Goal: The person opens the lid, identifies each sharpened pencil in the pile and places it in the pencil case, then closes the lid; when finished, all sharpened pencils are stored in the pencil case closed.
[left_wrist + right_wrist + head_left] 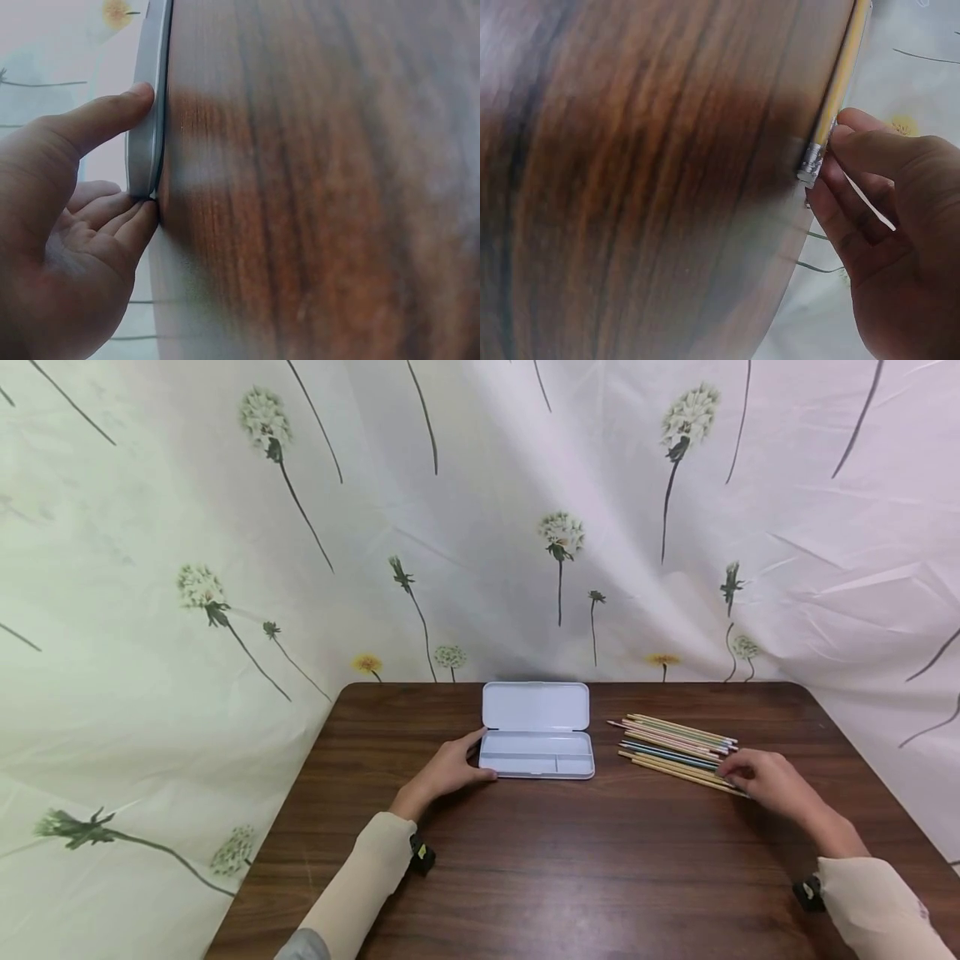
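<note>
An open light-blue pencil case lies on the table, its lid tipped back toward the wall. My left hand grips its left end, thumb on the front wall and fingers around the side, as the left wrist view also shows. Inside, the visible compartments hold nothing. Right of the case, several pencils lie side by side in a slanting row, yellow, pink and dark blue-green among them. My right hand is at their right ends and pinches a pencil; which one is hidden by the fingers. A yellow pencil with a silver eraser band shows beside the thumb.
The dark wooden table ends at a white cloth printed with dandelions, hanging just behind the case. Black wrist cameras sit on both sleeves. Dark wood surface stretches between the forearms.
</note>
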